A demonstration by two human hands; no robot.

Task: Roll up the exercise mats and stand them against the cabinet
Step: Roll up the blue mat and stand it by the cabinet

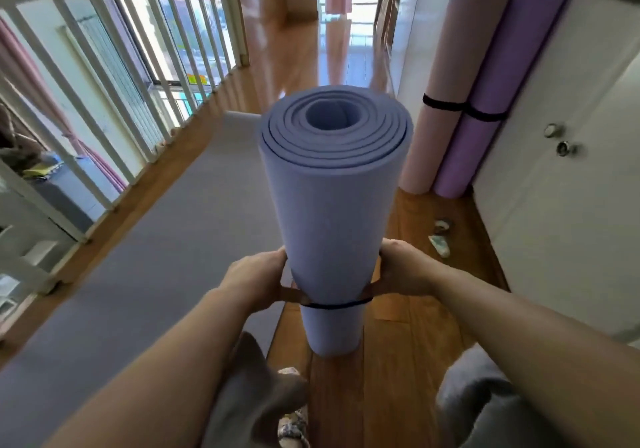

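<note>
A rolled blue mat (332, 205) stands upright on the wooden floor right in front of me. A dark elastic band (334, 305) circles it near the bottom. My left hand (254, 281) grips the roll and band from the left; my right hand (403, 271) grips them from the right. A grey mat (166, 239) lies flat on the floor to the left. Against the white cabinet (561, 108) at the right lean a rolled pink mat (446, 77) and a rolled purple mat (491, 87), each with a black band.
A white railing (114, 77) runs along the left side. A pair of slippers (440, 236) lies on the floor by the cabinet. My legs and patterned slippers (294, 427) are at the bottom. The wooden corridor continues ahead.
</note>
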